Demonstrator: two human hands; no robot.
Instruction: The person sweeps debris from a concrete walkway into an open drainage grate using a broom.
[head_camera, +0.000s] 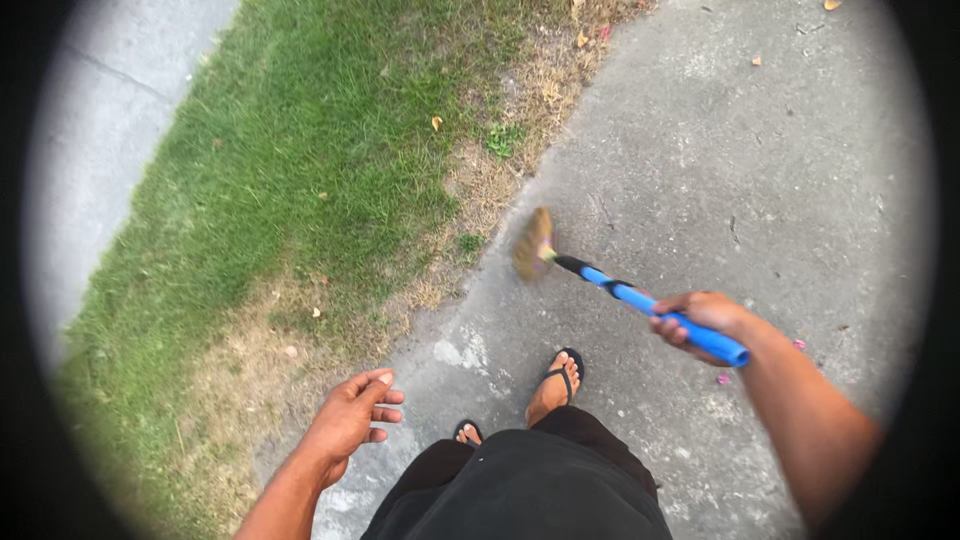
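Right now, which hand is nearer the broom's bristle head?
Right. The right hand grips the blue handle of the broom, just down the shaft from the bristle head. The left hand hangs empty, fingers loose, lower left by the grass edge.

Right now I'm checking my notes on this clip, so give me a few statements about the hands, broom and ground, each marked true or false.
1. The right hand grips the blue handle of a broom. True.
2. The left hand holds a dustpan. False: it is empty, fingers loosely extended.
3. The broom head is over the concrete path, near the grass edge. True.
4. The person wears closed shoes. False: a flip-flop leaves the toes bare.
5. Grass lies to the person's right. False: it is on the left.
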